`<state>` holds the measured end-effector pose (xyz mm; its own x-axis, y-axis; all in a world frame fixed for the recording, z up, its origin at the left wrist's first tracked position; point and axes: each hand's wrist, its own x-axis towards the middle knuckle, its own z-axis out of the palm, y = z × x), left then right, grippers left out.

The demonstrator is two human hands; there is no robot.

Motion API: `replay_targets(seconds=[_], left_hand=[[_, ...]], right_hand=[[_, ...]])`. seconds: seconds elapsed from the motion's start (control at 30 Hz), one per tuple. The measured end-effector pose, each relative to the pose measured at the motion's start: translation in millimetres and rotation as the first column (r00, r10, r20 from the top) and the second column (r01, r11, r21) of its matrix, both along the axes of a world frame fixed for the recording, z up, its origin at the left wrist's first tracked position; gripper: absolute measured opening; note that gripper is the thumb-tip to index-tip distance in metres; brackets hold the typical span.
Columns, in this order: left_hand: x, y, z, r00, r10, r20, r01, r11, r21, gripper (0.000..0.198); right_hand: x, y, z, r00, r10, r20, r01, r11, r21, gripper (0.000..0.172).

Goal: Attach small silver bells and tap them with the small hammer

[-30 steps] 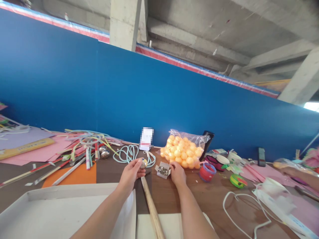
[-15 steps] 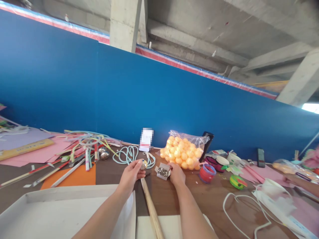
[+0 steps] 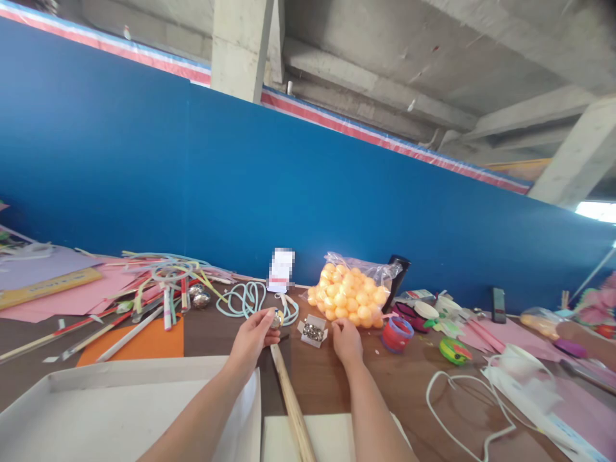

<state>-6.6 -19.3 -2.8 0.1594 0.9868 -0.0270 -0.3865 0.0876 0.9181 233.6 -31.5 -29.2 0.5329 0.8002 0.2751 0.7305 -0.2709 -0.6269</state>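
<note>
My left hand is closed on a small shiny silver ball, pinched between thumb and fingers above the tip of a wooden stick. To its right sits a small open white box filled with small metal pieces. My right hand is just right of that box, apart from it, with thumb and fingertips pinched together. Whatever is between those fingertips, if anything, is too small to make out. Behind my right hand rests a clear bag of orange balls.
A white tray lies front left. Pale blue tubing, straws and two silver balls are behind it. Right are a red tape roll, a green round case, a white cable and another person's arm.
My right hand has moved slightly right, away from the small box. My left hand keeps its hold on the silver ball. The other person's arm at the far right has shifted.
</note>
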Motion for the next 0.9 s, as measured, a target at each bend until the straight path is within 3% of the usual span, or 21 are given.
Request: replay_targets(seconds=[0.2, 0.37, 0.53, 0.67, 0.8, 0.9], left_hand=[[-0.3, -3.5, 2.4, 0.999, 0.009, -0.052, -0.008, 1.000, 0.019, 0.047], [0.4, -2.7, 1.4, 0.997, 0.017, -0.070, -0.016, 1.000, 0.022, 0.048], [1.1, -2.0, 1.0, 0.996, 0.013, -0.083, -0.011, 1.000, 0.025, 0.047], [1.5, -2.5, 2.2, 0.997, 0.005, -0.082, -0.002, 0.999, 0.033, 0.047], [1.4, -2.9, 3.1, 0.996, 0.005, -0.086, -0.002, 0.999, 0.035, 0.047], [1.4, -2.6, 2.6, 0.996, 0.004, -0.088, 0.000, 0.999, 0.042, 0.047]], right_hand=[[-7.1, -15.5, 11.3, 0.980, 0.174, -0.100, -0.152, 0.970, 0.191, 0.024], [-25.2, -21.6, 21.1, 0.941, 0.310, -0.137, -0.273, 0.932, 0.237, 0.020], [-13.8, -24.6, 22.9, 0.968, 0.181, -0.174, -0.147, 0.971, 0.191, 0.027], [-12.2, -21.2, 12.7, 0.959, 0.111, -0.260, -0.102, 0.994, 0.049, 0.034], [-22.4, -15.7, 2.8, 0.943, 0.100, -0.318, -0.123, 0.991, -0.052, 0.027], [-15.2, -16.7, 4.9, 0.958, 0.040, -0.285, -0.067, 0.994, -0.085, 0.021]])
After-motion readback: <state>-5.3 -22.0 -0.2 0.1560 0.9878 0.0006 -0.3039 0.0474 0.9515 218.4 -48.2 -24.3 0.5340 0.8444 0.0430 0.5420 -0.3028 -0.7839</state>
